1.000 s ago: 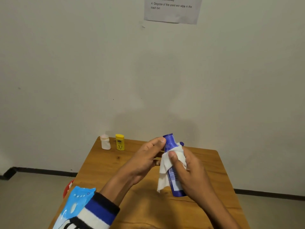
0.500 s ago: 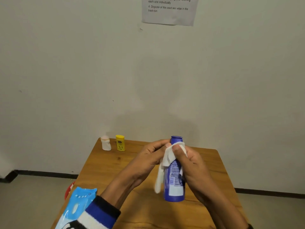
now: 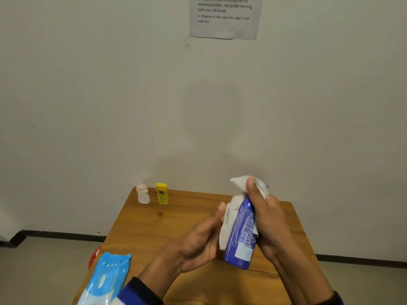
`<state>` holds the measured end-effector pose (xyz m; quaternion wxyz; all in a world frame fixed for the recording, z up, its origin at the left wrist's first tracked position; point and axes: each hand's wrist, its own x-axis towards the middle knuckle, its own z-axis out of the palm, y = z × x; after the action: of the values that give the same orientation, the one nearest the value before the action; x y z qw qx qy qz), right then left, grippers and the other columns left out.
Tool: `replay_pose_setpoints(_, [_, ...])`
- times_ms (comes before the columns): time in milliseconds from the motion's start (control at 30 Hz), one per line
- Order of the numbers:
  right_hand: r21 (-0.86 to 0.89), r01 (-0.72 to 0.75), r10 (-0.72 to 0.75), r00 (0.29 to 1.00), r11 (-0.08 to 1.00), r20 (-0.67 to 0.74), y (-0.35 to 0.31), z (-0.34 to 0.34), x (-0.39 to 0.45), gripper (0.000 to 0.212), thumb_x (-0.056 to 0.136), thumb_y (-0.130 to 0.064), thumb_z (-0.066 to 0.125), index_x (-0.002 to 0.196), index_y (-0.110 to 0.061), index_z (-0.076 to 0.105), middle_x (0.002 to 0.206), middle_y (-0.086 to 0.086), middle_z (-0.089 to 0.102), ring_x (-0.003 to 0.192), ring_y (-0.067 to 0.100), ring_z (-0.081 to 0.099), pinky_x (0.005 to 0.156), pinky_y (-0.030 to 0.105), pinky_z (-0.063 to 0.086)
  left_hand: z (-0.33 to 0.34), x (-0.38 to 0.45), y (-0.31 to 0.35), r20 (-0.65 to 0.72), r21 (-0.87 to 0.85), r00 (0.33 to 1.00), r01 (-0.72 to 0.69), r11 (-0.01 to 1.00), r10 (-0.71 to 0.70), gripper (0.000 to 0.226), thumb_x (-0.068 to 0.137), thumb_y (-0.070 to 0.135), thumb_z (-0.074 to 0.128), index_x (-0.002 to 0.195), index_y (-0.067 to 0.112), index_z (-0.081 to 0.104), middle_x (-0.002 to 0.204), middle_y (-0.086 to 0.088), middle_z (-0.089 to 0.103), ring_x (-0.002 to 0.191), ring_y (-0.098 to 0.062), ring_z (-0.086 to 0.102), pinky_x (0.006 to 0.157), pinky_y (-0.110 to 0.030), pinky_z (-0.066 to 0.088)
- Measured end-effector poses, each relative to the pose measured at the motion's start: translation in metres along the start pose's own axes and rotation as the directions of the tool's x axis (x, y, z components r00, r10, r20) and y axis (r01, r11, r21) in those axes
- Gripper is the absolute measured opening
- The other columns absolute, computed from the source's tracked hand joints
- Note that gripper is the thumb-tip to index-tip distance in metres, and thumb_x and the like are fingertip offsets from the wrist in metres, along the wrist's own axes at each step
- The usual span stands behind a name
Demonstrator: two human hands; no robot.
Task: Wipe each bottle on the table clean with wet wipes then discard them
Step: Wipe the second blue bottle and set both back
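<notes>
Two hands together on one blue bottle (image 3: pixel 241 234), held tilted above the table (image 3: pixel 154 230) centre. At 7 o'clock, nearest me, the blue wipes pack (image 3: pixel 105 280) overhangs the table edge, a red object (image 3: pixel 93 256) just past it. My left hand (image 3: pixel 198 243) cups the bottle's base side; my right hand (image 3: pixel 267 219) clamps the white wet wipe (image 3: pixel 241 183) over its cap and upper body. At 11 o'clock, far edge: a white bottle (image 3: pixel 143 194) and a yellow bottle (image 3: pixel 162 193), upright, just beside each other.

Two small bottles (image 3: pixel 153 194) at table's (image 3: pixel 167 225) far-left corner; wipes pack (image 3: pixel 105 280) near-left
</notes>
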<state>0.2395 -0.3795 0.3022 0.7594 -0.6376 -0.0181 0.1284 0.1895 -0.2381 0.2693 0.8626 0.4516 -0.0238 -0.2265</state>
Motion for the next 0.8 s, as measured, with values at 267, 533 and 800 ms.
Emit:
replay_pose_setpoints(267, [0.126, -0.061, 0.039, 0.984, 0.990, 0.175, 0.004, 0.001, -0.004, 0.028, 0.092, -0.042, 0.063, 0.110, -0.023, 0.072, 0.096, 0.011, 0.075, 0.085, 0.022, 0.073, 0.068, 0.032, 0.057, 0.005, 0.004, -0.012, 0.066, -0.133, 0.997, 0.048, 0.990, -0.040, 0.084, 0.081, 0.075, 0.059, 0.143, 0.019, 0.054, 0.129, -0.011, 0.068, 0.112, -0.033, 0.068, 0.101, -0.065, 0.045])
replay_pose_setpoints(533, [0.174, -0.104, 0.071, 0.980, 0.979, 0.183, -0.006, -0.005, 0.001, 0.038, 0.085, -0.034, 0.074, 0.114, -0.010, 0.068, 0.091, 0.015, 0.071, 0.077, 0.023, 0.071, 0.064, 0.037, 0.057, -0.004, 0.010, -0.016, -0.005, -0.069, 0.998, 0.066, 0.995, -0.066, 0.094, 0.073, 0.093, 0.039, 0.119, 0.017, 0.070, 0.090, -0.011, 0.069, 0.068, -0.021, 0.067, 0.063, -0.030, 0.059])
replay_pose_setpoints(800, [0.101, 0.316, -0.249, 0.875, 0.943, -0.414, -0.010, -0.022, 0.017, 0.019, 0.101, -0.016, 0.054, 0.112, -0.021, 0.068, 0.105, 0.003, 0.075, 0.098, 0.022, 0.072, 0.068, 0.024, 0.058, -0.008, 0.011, -0.011, -0.021, 0.048, 1.000, 0.005, 0.999, -0.004, 0.085, 0.077, 0.090, 0.025, 0.135, 0.036, 0.055, 0.115, -0.022, 0.069, 0.068, -0.020, 0.060, 0.061, -0.029, 0.055])
